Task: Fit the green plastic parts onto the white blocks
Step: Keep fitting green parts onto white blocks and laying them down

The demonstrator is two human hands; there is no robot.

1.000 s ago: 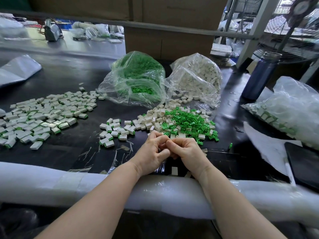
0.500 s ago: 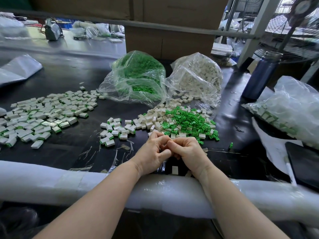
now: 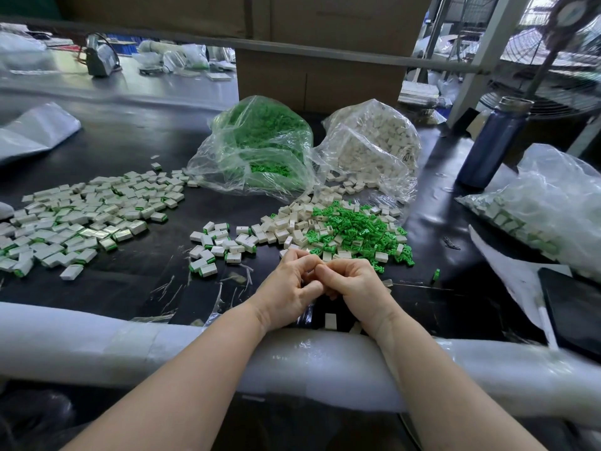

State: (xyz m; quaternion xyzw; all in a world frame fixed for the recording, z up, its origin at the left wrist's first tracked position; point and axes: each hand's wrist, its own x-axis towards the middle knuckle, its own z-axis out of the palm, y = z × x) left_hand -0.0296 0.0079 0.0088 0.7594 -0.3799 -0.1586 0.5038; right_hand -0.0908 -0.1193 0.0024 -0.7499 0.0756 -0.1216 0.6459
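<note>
My left hand [image 3: 287, 289] and my right hand [image 3: 356, 288] meet fingertip to fingertip just above the black table, near its front edge. All fingers are curled inward; whatever they pinch between them is hidden. Right behind the hands lies a heap of loose green plastic parts [image 3: 357, 229] mixed with bare white blocks [image 3: 292, 222]. A small group of white blocks with green ends [image 3: 221, 245] lies to the left of that heap. Far left spreads a large pile of fitted blocks [image 3: 81, 219]. One white block [image 3: 330, 321] lies under my wrists.
Two clear bags stand at the back, one of green parts [image 3: 260, 141] and one of white blocks [image 3: 374, 144]. A blue bottle [image 3: 494, 144], another bag [image 3: 546, 203] and a dark tablet [image 3: 572, 307] are on the right. A padded white rail [image 3: 97, 340] runs along the front edge.
Both hands stay pressed together in the same spot; the fingers shift slightly. Nothing on the table has moved.
</note>
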